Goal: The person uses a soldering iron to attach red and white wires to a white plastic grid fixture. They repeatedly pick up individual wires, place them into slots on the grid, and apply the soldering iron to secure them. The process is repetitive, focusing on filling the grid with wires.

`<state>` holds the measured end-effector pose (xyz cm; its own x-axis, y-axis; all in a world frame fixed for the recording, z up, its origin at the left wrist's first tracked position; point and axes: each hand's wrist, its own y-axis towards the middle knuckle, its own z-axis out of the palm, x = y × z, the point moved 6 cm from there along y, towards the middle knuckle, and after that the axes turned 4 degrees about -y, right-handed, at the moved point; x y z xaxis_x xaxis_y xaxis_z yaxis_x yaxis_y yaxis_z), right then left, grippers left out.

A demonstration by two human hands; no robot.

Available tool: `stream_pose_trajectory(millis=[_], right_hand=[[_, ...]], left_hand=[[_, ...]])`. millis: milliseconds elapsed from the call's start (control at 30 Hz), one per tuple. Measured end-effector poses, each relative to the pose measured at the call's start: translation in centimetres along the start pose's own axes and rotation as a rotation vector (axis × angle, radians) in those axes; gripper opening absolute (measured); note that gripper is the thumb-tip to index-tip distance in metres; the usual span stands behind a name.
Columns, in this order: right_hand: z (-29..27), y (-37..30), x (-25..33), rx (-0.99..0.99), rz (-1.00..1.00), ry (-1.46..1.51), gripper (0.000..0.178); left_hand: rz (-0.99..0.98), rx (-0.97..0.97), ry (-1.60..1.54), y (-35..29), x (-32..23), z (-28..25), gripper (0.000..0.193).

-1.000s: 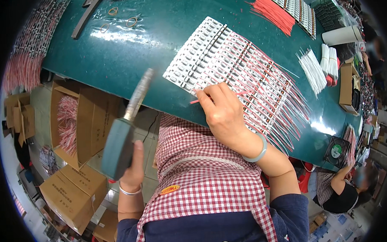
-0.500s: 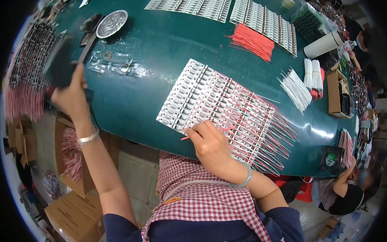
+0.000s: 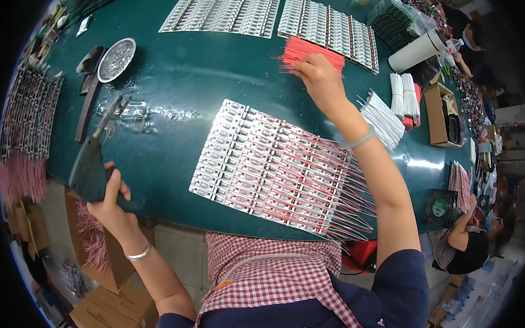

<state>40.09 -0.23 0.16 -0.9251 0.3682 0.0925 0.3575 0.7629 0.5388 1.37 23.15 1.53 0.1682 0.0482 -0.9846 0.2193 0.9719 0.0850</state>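
Nearest, the left hand (image 3: 110, 201) is wrapped around the dark handle of a soldering gun (image 3: 92, 164), its tip resting toward the green table (image 3: 173, 92). Half a second ago this hand was raised further up the left side; it has come down to the table edge.

The panel of small white circuit strips (image 3: 257, 164), with red and white wires trailing off its right side, lies flat in front of the person. The right hand (image 3: 320, 75) has left this panel, where it held one red wire, and now reaches to the far pile of red wires (image 3: 313, 49), fingers curled and pinching into it. Judged: a fresh wire is being fetched.

Containers: a round metal dish (image 3: 116, 52) at far left, contents too small to tell; an open cardboard box (image 3: 443, 114) at right holds something dark.
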Motion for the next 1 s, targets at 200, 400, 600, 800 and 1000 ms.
stream_pose_trajectory(millis=[200,400,600,800,1000], right_hand=[[-3.8,-2.8,-3.3,-0.056,0.260,0.055,0.024],[-9.0,-12.8,-5.9,0.127,0.462,-0.286,0.028],[-8.4,-14.7,-7.2,-0.008,0.380,-0.310,0.020],[-9.2,-15.0,-6.8,-0.128,0.376,-0.399,0.013],[-12.0,-10.5,-3.0,-0.066,0.202,-0.343,0.014]], left_hand=[[-0.011,-0.028,-0.045,-2.4,0.4,-4.4,0.034],[-0.054,-0.064,-0.062,-4.1,1.0,-5.6,0.031],[-0.082,-0.032,-0.055,-4.9,1.0,-4.3,0.029],[-0.062,0.020,-0.056,-6.3,0.5,-4.0,0.033],[-0.088,0.029,-0.052,-7.2,-0.1,-4.1,0.036]])
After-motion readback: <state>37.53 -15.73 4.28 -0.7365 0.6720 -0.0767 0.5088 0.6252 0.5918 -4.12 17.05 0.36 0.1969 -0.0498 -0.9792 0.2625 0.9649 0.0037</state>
